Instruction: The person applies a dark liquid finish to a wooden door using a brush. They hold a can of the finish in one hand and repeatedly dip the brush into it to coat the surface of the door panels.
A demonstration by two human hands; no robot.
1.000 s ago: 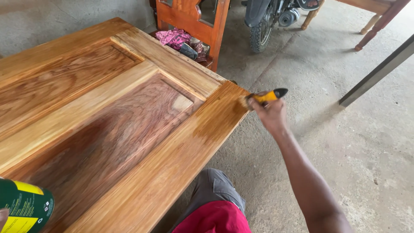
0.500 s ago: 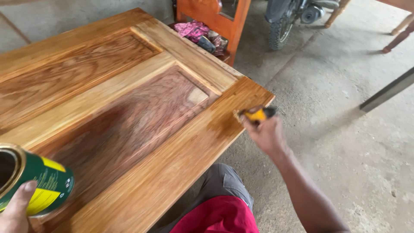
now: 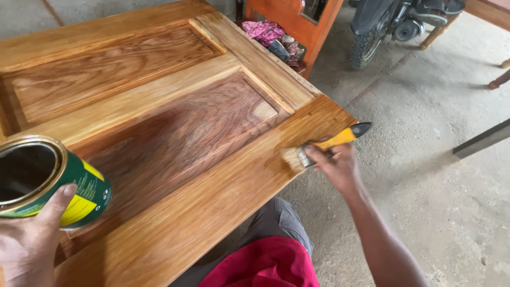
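Observation:
A wooden panelled door (image 3: 175,138) lies flat in front of me, its near rail glossy with wet varnish. My right hand (image 3: 334,167) grips a yellow-handled paintbrush (image 3: 324,146), whose bristles rest on the door's near right edge. My left hand (image 3: 29,244), at the lower left, holds an open green and yellow tin can (image 3: 48,183) tilted above the door's near end. The can's inside looks dark.
An orange wooden chair (image 3: 297,21) with crumpled pink cloth (image 3: 263,31) on it stands behind the door. A motorcycle (image 3: 393,21) is parked at the top right. A grey bar (image 3: 481,139) slants across the concrete floor on the right. My red and grey clothing shows below.
My right hand has drawn the brush leftward along the door's near rail, away from the corner. The can in my left hand has risen further into view.

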